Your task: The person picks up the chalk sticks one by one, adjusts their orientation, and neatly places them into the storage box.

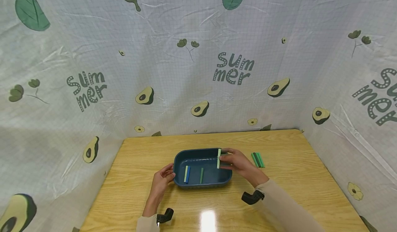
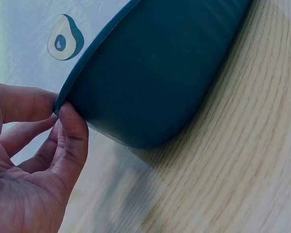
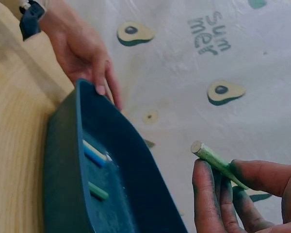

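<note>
a pale green stick (image 3: 214, 160), round and chalk-like, with a rough, whitish flat end, is held over the right end of the tray (image 1: 194, 161); the right hand (image 1: 237, 161) pinches it between thumb and fingers, the fingertips smudged greenish; the left hand (image 1: 162, 180) grips the rim at the tray's left end, so the hands are apart; the tray is dark blue, smooth and deep, with rounded corners; inside it, towards the left, a pale yellow stick (image 1: 185, 174) lies beside a blue stick (image 1: 188, 174), and a green stick (image 1: 201, 175) lies apart near the middle; right of the tray, three green sticks (image 1: 258, 160) lie side by side on the wood-grained surface (image 1: 149, 144); behind the tray hangs a creased, avocado-printed sheet (image 1: 173, 77); the right hand hides part of the tray's right end.
</note>
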